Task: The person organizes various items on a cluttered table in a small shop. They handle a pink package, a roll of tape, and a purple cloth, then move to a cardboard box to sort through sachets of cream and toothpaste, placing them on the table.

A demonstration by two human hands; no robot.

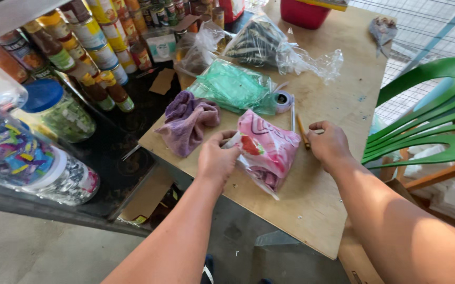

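Table (311,200) carries all. Pink bag (267,150) lies near its front edge, just right of the purple cloth (185,123) — glossy, crumpled, strawberry print. Step looks like handling the bag's end; next calls for a steady pull. Left hand (216,158) pinches its left end, fingers closed. Right hand (330,144) curled loosely beside pencil (303,131), holding nothing visible.

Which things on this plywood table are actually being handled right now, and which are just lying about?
In hand:
- pink plastic packet with a red print, gripped at its edge by the left hand
- right hand, closed beside the thin brown pencil

Lying about:
- crumpled purple cloth
- stack of green plastic bags
- small tape roll
- clear bag of dark striped goods
- red plastic tub
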